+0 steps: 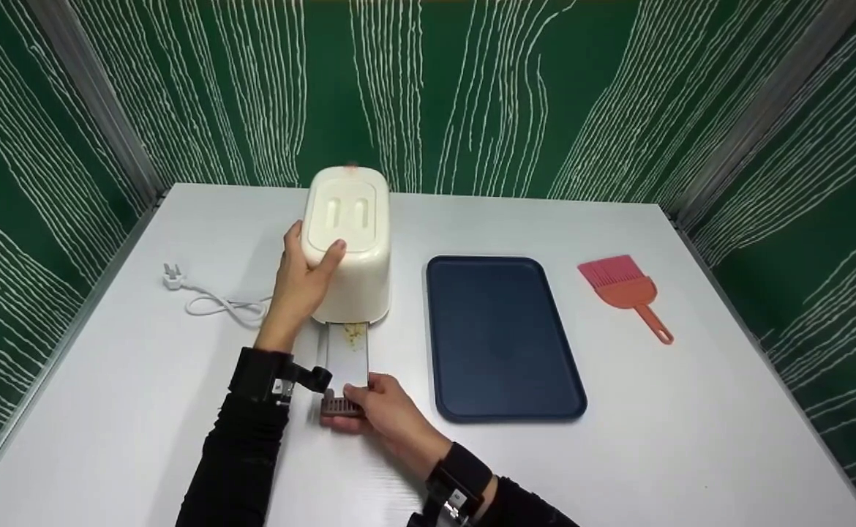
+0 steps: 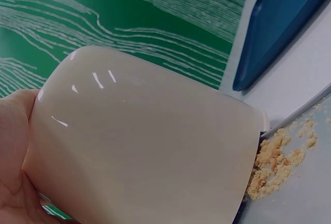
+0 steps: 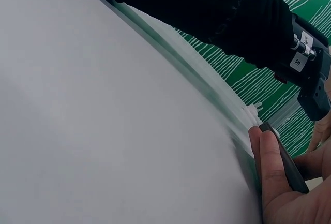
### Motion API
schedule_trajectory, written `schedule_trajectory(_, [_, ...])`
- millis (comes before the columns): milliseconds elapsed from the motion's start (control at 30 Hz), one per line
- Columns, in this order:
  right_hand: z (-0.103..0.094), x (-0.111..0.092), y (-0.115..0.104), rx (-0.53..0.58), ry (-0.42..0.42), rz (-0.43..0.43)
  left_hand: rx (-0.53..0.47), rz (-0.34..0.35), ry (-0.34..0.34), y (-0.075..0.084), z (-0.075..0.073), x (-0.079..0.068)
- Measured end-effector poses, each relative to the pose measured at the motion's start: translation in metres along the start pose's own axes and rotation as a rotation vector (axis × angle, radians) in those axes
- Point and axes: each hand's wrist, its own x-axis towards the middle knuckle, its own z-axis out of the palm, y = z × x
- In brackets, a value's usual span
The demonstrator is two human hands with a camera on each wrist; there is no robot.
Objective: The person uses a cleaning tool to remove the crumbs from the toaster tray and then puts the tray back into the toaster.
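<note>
A cream toaster (image 1: pixel 353 285) with a lid on top stands left of the table's middle. My left hand (image 1: pixel 302 282) grips its upper left side, thumb over the near top edge. From the toaster's near base a metal crumb tray (image 1: pixel 345 360) sticks out toward me. Yellow crumbs (image 2: pixel 276 164) lie on the tray close to the toaster in the left wrist view. My right hand (image 1: pixel 391 413) holds the tray's brown ribbed handle (image 1: pixel 337 408), thumb above and fingers beneath. The right wrist view shows the dark handle edge (image 3: pixel 285 159) between fingers and palm. The tray's inner end is hidden inside the toaster.
A dark blue rectangular tray (image 1: pixel 505 340) lies right of the toaster. Farther right is a small brush (image 1: pixel 613 271) with pink bristles and an orange dustpan-shaped part (image 1: pixel 629 293). A white cord with a plug (image 1: pixel 173 278) curls on the left. Green walls enclose the white table (image 1: pixel 655 439).
</note>
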Motion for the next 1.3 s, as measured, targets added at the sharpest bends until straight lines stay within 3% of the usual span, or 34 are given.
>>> schedule_trajectory(500, [0.000, -0.006, 0.005, 0.054, -0.014, -0.013, -0.013, -0.016, -0.015, -0.001, -0.001, 0.000])
schedule_trajectory(1300, [-0.004, -0.018, 0.010, 0.041, -0.043, -0.018, 0.005, -0.015, -0.007, -0.001, 0.000, -0.001])
